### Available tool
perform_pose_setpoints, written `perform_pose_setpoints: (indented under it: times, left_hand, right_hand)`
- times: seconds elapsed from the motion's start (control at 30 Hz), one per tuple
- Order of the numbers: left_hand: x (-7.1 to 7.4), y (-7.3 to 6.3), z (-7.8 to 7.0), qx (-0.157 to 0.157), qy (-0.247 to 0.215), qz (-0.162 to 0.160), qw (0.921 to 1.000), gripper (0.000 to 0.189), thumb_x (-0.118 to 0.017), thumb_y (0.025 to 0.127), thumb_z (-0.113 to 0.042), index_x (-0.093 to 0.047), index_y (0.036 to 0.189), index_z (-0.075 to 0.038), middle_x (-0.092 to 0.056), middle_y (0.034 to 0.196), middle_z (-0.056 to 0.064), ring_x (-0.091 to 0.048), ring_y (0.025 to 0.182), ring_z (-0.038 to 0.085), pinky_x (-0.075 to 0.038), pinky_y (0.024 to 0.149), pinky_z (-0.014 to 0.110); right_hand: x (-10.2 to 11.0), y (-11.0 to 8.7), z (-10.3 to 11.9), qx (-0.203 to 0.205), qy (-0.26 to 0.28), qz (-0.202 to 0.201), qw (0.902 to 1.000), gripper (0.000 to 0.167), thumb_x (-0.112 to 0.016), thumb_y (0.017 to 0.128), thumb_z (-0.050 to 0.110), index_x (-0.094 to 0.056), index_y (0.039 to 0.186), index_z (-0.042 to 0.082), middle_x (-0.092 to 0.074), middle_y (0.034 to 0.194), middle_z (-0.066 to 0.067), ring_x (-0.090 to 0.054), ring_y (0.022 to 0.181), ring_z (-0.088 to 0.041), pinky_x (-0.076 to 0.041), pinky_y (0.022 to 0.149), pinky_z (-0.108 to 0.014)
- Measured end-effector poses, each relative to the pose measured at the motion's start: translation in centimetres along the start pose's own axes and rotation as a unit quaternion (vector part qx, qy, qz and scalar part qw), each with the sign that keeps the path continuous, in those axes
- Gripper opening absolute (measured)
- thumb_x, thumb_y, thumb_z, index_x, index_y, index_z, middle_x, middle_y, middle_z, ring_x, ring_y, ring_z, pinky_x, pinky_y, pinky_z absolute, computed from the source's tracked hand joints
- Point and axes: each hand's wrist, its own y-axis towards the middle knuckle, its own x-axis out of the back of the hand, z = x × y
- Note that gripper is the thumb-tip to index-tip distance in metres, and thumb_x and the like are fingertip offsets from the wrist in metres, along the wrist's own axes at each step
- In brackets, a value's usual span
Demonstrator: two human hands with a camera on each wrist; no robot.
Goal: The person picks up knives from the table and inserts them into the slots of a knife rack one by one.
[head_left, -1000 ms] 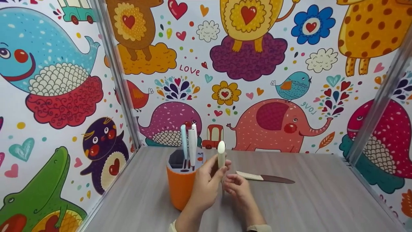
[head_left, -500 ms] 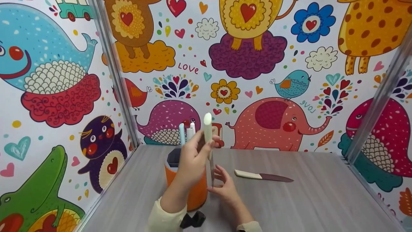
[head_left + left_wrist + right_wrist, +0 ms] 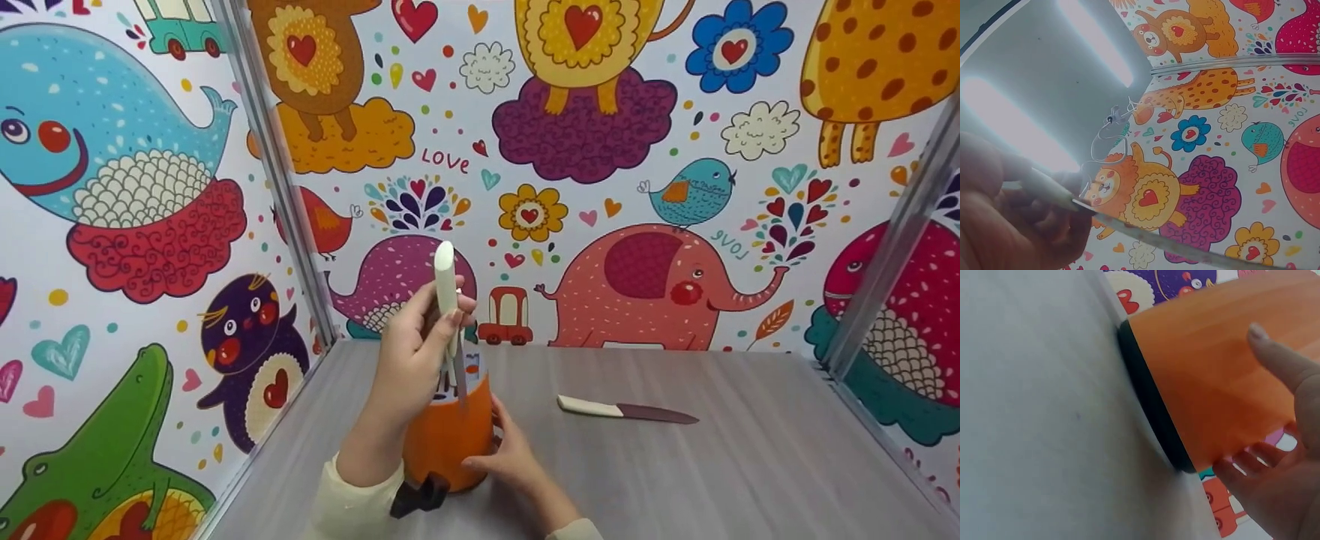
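My left hand (image 3: 405,352) holds a knife (image 3: 445,271) by its cream handle, blade pointing down, over the orange knife block (image 3: 448,442). The blade overlaps the block's top near the slots; whether its tip is inside one I cannot tell. In the left wrist view the blade (image 3: 1151,237) runs out from the gripping fingers. My right hand (image 3: 517,454) holds the block's right side low down, its thumb across the front and the fingers round the far side, as the right wrist view also shows. Handles standing in the block are mostly hidden behind my left hand.
A second knife (image 3: 626,410), cream-handled with a brown blade, lies on the grey table (image 3: 675,480) right of the block. Printed walls (image 3: 420,60) with metal corner posts (image 3: 277,165) enclose the table. A black piece (image 3: 420,495) sits at my left cuff.
My left hand has carried the knife leftward, from beside the block to above it. My right hand has left the area by the blade and taken hold of the block's side.
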Motion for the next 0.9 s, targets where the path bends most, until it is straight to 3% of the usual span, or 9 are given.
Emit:
perform_pose_setpoints:
  times: [0.2, 0.37, 0.47, 0.6, 0.9]
  left_hand:
    - [0.1, -0.9, 0.6, -0.042, 0.042, -0.047, 0.9971, 0.039, -0.059, 0.108, -0.006, -0.055, 0.146, 0.002, -0.073, 0.125, 0.016, -0.074, 0.118, 0.025, -0.055, 0.112, 0.039]
    - [0.0, -1.0, 0.8, -0.082, 0.087, -0.094, 0.9883, 0.037, -0.059, 0.107, -0.004, -0.056, 0.144, 0.004, -0.072, 0.124, 0.018, -0.073, 0.122, 0.03, -0.055, 0.111, 0.043]
    - [-0.2, -0.7, 1.3, -0.09, 0.126, -0.105, 0.9823, 0.033, -0.06, 0.107, -0.005, -0.059, 0.139, 0.004, -0.072, 0.121, 0.015, -0.072, 0.121, 0.029, -0.058, 0.107, 0.045]
    - [-0.3, -0.3, 2.0, -0.085, 0.151, -0.1, 0.9798, 0.03, -0.061, 0.107, -0.006, -0.06, 0.136, 0.003, -0.071, 0.121, 0.015, -0.072, 0.12, 0.028, -0.059, 0.105, 0.047]
    - [0.0, 0.4, 3.5, -0.05, 0.139, -0.104, 0.9835, 0.03, -0.06, 0.108, -0.01, -0.06, 0.136, 0.001, -0.071, 0.124, 0.016, -0.071, 0.12, 0.029, -0.058, 0.108, 0.051]
  right_hand:
    - [-0.3, 0.2, 0.1, -0.004, -0.039, 0.0, 0.9992, 0.124, -0.097, 0.075, 0.044, -0.02, 0.171, 0.021, -0.044, 0.167, -0.011, -0.046, 0.148, -0.034, -0.033, 0.126, -0.065]
    - [0.0, 0.1, 0.3, -0.013, -0.043, 0.002, 0.999, 0.126, -0.096, 0.074, 0.049, -0.018, 0.171, 0.025, -0.042, 0.169, -0.009, -0.045, 0.148, -0.033, -0.033, 0.127, -0.065]
    - [0.3, 0.1, 0.4, -0.013, -0.05, -0.004, 0.9987, 0.126, -0.096, 0.073, 0.052, -0.019, 0.171, 0.027, -0.042, 0.169, -0.008, -0.046, 0.148, -0.032, -0.033, 0.127, -0.065]
    - [0.3, 0.1, 0.6, -0.02, -0.053, -0.009, 0.9983, 0.125, -0.096, 0.072, 0.053, -0.021, 0.17, 0.03, -0.042, 0.168, -0.007, -0.046, 0.148, -0.032, -0.033, 0.126, -0.065]
    - [-0.1, 0.0, 0.5, -0.03, -0.05, -0.006, 0.9983, 0.125, -0.095, 0.072, 0.054, -0.022, 0.17, 0.03, -0.043, 0.167, -0.008, -0.047, 0.145, -0.03, -0.038, 0.125, -0.062]
